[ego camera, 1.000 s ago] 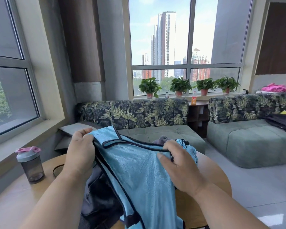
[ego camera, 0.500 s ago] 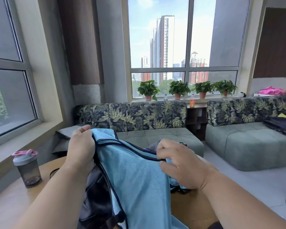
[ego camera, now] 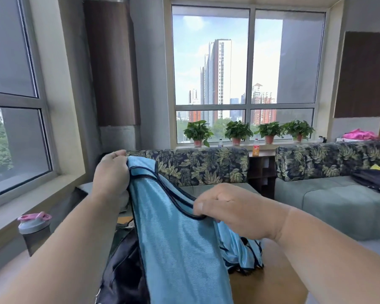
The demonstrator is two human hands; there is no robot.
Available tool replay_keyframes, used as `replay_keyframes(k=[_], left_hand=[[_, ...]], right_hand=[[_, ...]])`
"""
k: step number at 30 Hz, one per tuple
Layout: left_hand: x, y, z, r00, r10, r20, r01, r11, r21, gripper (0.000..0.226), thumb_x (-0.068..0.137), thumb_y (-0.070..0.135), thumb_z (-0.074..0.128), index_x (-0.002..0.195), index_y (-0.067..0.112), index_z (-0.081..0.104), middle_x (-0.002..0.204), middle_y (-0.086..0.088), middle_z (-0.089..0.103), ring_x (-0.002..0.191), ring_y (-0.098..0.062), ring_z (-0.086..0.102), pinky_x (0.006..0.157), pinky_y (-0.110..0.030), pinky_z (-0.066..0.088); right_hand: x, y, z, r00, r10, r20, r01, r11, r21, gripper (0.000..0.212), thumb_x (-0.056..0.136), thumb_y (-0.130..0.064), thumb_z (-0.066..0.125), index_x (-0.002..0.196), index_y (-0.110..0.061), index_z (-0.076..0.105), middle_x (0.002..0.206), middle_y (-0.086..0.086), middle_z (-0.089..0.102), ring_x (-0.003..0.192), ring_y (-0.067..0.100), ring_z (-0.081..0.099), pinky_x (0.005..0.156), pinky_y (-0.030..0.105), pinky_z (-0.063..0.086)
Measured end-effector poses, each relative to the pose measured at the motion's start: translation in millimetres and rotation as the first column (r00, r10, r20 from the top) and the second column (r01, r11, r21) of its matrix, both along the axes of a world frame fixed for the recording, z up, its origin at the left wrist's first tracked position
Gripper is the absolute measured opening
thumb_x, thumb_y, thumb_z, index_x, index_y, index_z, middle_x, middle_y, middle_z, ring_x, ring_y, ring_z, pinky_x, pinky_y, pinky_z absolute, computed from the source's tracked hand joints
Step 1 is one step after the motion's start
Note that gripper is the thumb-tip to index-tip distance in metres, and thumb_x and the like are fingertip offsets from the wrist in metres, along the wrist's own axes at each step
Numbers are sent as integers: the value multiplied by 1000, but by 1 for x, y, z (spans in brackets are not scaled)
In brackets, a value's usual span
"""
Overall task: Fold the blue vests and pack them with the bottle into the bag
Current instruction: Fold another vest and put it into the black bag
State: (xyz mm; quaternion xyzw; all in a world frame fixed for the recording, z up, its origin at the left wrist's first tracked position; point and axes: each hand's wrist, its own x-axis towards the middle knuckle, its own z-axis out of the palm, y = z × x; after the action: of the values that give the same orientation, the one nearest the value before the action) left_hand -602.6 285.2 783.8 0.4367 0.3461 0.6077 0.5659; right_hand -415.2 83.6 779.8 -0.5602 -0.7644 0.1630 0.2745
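The left hand (ego camera: pixel 111 172) is curled tight round one shoulder strap of a blue vest (ego camera: pixel 180 242), lifted high near the window side. The right hand (ego camera: pixel 237 212) pinches the dark-trimmed neckline lower down, thumb on top, so the vest hangs slanted between the two hands above the surface (ego camera: pixel 266 281). The cloth looks thin, shiny and very limp; it will likely slide on itself and sag wherever it is not held. The best hold, as I judge it, is at both shoulder straps, pulled level, so the body drops straight and can be laid flat for folding. More blue fabric (ego camera: pixel 241 253), probably another vest, lies bunched on the surface under the right wrist. A dark bag (ego camera: pixel 123 273) sits below the held vest, mostly hidden by it. The bottle (ego camera: pixel 34 229), grey with a pink lid, stands upright at the left edge, well apart from the bag, not yet packed
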Motion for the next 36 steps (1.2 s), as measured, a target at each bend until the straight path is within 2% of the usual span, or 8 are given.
replay_keyframes(k=[7,11,14,17,24,28,31,36], left_hand=[[0,-25,6,978,47,-203,-14,987,162,28,88,28,50,109,39,64,108,-6,73,101,-29,71,100,-57,57],[3,-40,2,969,41,-242,10,979,203,28,86,32,50,109,39,64,99,-2,71,87,-22,67,96,-58,56],[4,-43,-3,965,38,-259,15,980,198,26,90,29,50,108,38,65,95,-5,69,83,-21,64,89,-52,58],[7,-47,-10,961,44,-272,19,974,225,25,98,21,47,110,36,64,95,-3,68,83,-21,62,87,-52,58],[9,-38,-31,941,98,-324,-8,964,267,25,105,18,45,117,31,62,103,-1,68,81,-14,59,79,-38,52],[0,-30,-37,955,102,-278,-43,977,211,26,105,16,43,120,26,62,103,-2,67,82,-15,60,71,-33,49],[-4,-25,-41,971,97,-216,-65,986,153,27,105,13,43,122,22,61,105,-5,67,82,-17,61,71,-34,51],[-9,-25,-48,975,104,-194,-79,988,134,24,109,10,42,124,16,59,92,1,60,71,-8,54,47,-11,45]], right_hand=[[6,6,-14,911,-217,351,277,952,-132,34,109,-24,38,82,-5,43,77,7,44,91,42,68,46,25,33],[11,10,-18,904,-214,370,304,931,-204,32,106,-27,41,77,-16,48,84,11,56,63,18,74,57,32,36],[11,11,-18,904,-209,372,322,907,-272,32,109,-20,38,86,-26,60,104,2,74,68,11,77,68,32,46],[13,15,-23,896,-183,406,323,894,-311,37,102,-10,39,75,-32,50,75,-11,72,93,18,80,94,43,54],[18,23,-39,799,-103,592,300,922,-244,14,96,-17,55,85,-21,62,82,1,67,69,12,63,65,32,42],[19,29,-51,837,-194,511,269,960,-75,22,104,-37,54,85,-26,56,100,-3,67,101,18,62,83,39,50],[21,28,-55,878,-233,419,216,972,88,22,108,-39,50,89,-27,53,94,-9,62,90,12,57,77,35,44],[26,31,-70,882,-175,438,187,982,17,24,107,-33,51,84,-24,51,96,-9,59,107,15,57,89,42,45]])
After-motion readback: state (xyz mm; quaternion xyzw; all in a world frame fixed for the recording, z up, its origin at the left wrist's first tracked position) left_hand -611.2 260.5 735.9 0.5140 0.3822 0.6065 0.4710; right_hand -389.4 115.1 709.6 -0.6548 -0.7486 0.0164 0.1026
